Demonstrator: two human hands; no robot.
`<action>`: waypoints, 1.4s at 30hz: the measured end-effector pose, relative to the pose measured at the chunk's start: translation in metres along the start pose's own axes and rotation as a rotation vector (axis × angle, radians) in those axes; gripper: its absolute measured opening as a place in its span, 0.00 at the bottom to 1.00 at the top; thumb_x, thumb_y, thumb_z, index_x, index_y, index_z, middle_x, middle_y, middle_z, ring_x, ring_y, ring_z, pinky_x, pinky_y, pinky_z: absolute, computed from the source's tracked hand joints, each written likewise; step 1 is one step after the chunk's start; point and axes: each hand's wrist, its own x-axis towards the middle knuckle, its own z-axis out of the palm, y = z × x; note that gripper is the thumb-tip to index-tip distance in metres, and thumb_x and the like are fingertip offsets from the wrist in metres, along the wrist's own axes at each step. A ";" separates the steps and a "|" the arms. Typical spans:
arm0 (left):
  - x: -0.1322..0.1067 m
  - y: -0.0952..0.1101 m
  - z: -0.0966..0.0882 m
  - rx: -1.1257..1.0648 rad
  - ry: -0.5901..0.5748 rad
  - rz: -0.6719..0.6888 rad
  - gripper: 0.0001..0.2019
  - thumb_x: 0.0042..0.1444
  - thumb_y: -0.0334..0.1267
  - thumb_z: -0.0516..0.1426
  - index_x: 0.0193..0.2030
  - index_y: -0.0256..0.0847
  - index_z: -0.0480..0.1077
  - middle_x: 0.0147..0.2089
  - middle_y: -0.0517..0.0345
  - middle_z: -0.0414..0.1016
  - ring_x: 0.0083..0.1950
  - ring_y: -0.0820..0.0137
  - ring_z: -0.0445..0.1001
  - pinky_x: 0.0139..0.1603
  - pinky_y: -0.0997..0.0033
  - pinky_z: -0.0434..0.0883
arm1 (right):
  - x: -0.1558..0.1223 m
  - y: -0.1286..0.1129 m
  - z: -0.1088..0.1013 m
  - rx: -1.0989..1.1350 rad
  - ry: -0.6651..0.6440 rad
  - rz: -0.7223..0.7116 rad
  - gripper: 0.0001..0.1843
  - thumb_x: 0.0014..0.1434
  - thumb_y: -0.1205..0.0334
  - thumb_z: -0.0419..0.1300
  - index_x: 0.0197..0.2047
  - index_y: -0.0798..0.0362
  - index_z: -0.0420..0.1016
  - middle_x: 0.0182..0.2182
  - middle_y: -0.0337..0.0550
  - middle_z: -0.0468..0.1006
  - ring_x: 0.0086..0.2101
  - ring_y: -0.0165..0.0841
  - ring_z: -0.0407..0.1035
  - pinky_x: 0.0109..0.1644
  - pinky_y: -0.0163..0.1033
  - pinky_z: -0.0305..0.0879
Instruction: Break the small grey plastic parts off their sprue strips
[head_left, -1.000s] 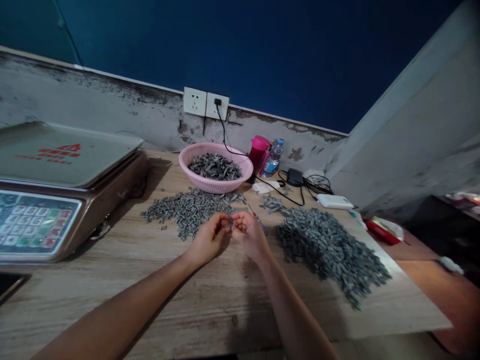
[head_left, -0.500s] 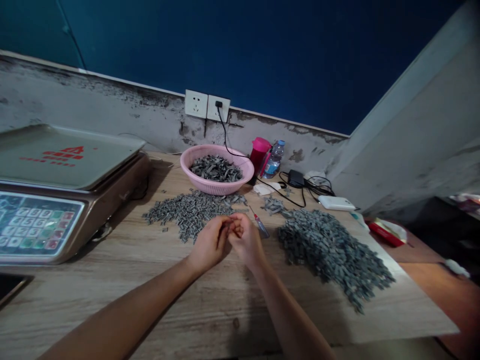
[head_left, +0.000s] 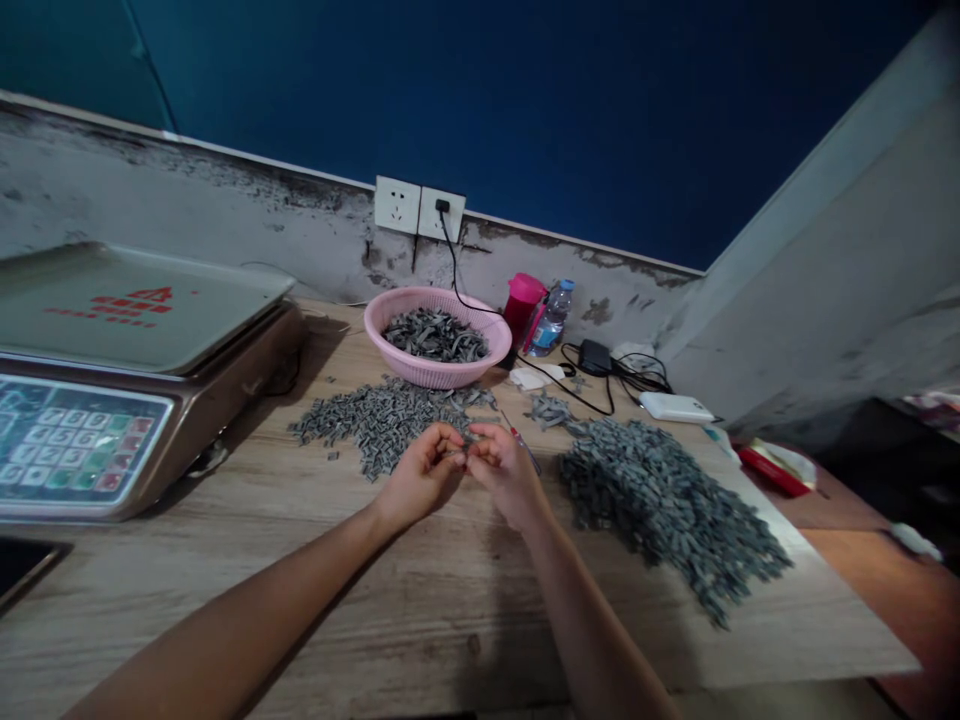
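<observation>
Two bare hands, the left hand (head_left: 418, 478) and the right hand (head_left: 504, 475), meet above a wooden desk (head_left: 225, 610), fingers (head_left: 444, 442) pinched together on something too small to make out. Grey metal pieces (head_left: 382, 422) lie heaped to their left, a larger heap (head_left: 660, 510) to their right, with more in a pink plastic basket (head_left: 373, 318); a red-handled screwdriver (head_left: 519, 438) rests just beside the right hand.

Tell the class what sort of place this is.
Probably a small piecework workshop: a digital weighing scale, heaps of small grey parts and a pink plastic basket holding more of them, all on a worn wooden table.
</observation>
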 end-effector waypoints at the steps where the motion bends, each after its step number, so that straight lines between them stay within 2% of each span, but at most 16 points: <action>1: 0.000 0.000 -0.001 0.071 0.000 0.010 0.08 0.53 0.37 0.57 0.38 0.39 0.62 0.30 0.61 0.67 0.31 0.75 0.65 0.32 0.77 0.62 | 0.000 -0.001 -0.001 -0.005 0.000 -0.008 0.21 0.45 0.65 0.58 0.45 0.56 0.63 0.23 0.35 0.70 0.24 0.28 0.66 0.29 0.32 0.61; 5: -0.003 0.006 -0.004 0.575 -0.013 0.181 0.07 0.52 0.34 0.56 0.39 0.40 0.69 0.37 0.56 0.72 0.38 0.70 0.69 0.41 0.71 0.65 | -0.001 -0.001 -0.004 -0.002 -0.012 0.002 0.19 0.44 0.66 0.55 0.42 0.55 0.63 0.22 0.34 0.70 0.23 0.28 0.65 0.28 0.32 0.62; 8: -0.004 0.009 -0.005 0.742 0.005 0.309 0.06 0.54 0.32 0.53 0.39 0.40 0.70 0.39 0.55 0.74 0.41 0.68 0.70 0.45 0.68 0.65 | -0.002 -0.001 -0.003 0.063 -0.027 0.054 0.18 0.42 0.66 0.56 0.41 0.54 0.63 0.23 0.34 0.70 0.24 0.29 0.67 0.32 0.36 0.67; 13: -0.002 0.006 -0.006 0.650 0.088 0.210 0.06 0.54 0.34 0.55 0.38 0.40 0.70 0.37 0.55 0.74 0.38 0.69 0.71 0.40 0.71 0.67 | -0.004 -0.006 -0.002 0.204 0.025 0.124 0.18 0.42 0.65 0.60 0.39 0.53 0.64 0.24 0.33 0.69 0.26 0.29 0.69 0.38 0.40 0.71; 19: 0.000 0.005 -0.006 0.551 0.067 0.211 0.05 0.53 0.35 0.56 0.37 0.39 0.70 0.36 0.56 0.71 0.38 0.71 0.69 0.39 0.72 0.67 | -0.004 -0.008 -0.011 0.330 -0.110 0.200 0.22 0.41 0.61 0.66 0.40 0.54 0.66 0.29 0.38 0.73 0.31 0.31 0.72 0.39 0.40 0.70; 22: -0.001 0.006 -0.006 0.539 0.039 0.178 0.05 0.53 0.35 0.56 0.37 0.39 0.70 0.36 0.56 0.72 0.37 0.71 0.69 0.39 0.72 0.67 | -0.003 -0.008 -0.013 0.353 -0.125 0.232 0.22 0.40 0.62 0.67 0.40 0.54 0.66 0.30 0.39 0.75 0.30 0.31 0.72 0.39 0.40 0.70; 30: 0.001 -0.004 -0.012 0.451 0.048 0.011 0.09 0.52 0.37 0.55 0.39 0.38 0.69 0.31 0.58 0.71 0.33 0.72 0.69 0.35 0.73 0.67 | -0.001 -0.001 0.003 0.372 0.024 0.228 0.13 0.40 0.66 0.62 0.32 0.54 0.66 0.25 0.36 0.74 0.27 0.30 0.72 0.36 0.39 0.71; 34: 0.001 -0.010 -0.014 0.366 0.025 -0.028 0.11 0.52 0.41 0.56 0.40 0.38 0.67 0.29 0.60 0.68 0.29 0.73 0.67 0.30 0.75 0.64 | 0.000 0.002 0.002 0.179 0.045 0.132 0.08 0.43 0.66 0.59 0.30 0.54 0.68 0.24 0.36 0.73 0.26 0.30 0.71 0.36 0.37 0.71; 36: 0.001 -0.010 -0.015 0.380 0.041 -0.021 0.12 0.51 0.42 0.57 0.40 0.38 0.66 0.29 0.60 0.68 0.29 0.74 0.66 0.30 0.76 0.64 | -0.004 0.001 -0.012 -0.037 0.061 0.039 0.06 0.46 0.65 0.57 0.30 0.54 0.70 0.24 0.37 0.74 0.26 0.30 0.70 0.34 0.37 0.69; 38: 0.002 -0.007 -0.016 0.458 0.070 0.014 0.11 0.52 0.41 0.56 0.39 0.38 0.66 0.30 0.59 0.69 0.30 0.73 0.66 0.32 0.75 0.64 | -0.014 -0.001 -0.039 -0.302 0.130 -0.081 0.06 0.48 0.65 0.55 0.32 0.53 0.71 0.26 0.39 0.74 0.26 0.31 0.70 0.34 0.37 0.68; 40: 0.002 -0.001 -0.012 0.562 0.048 0.077 0.09 0.53 0.40 0.55 0.37 0.38 0.68 0.32 0.57 0.70 0.31 0.72 0.67 0.33 0.74 0.65 | -0.027 -0.004 -0.076 -0.534 0.268 -0.175 0.08 0.49 0.65 0.54 0.32 0.53 0.72 0.29 0.41 0.76 0.28 0.33 0.69 0.35 0.38 0.66; 42: -0.002 0.010 -0.002 0.631 -0.050 0.155 0.07 0.53 0.39 0.55 0.33 0.38 0.69 0.32 0.56 0.70 0.33 0.71 0.67 0.34 0.73 0.65 | -0.040 -0.008 -0.115 -0.795 0.451 -0.196 0.09 0.49 0.66 0.53 0.33 0.53 0.73 0.30 0.44 0.75 0.31 0.36 0.69 0.39 0.41 0.65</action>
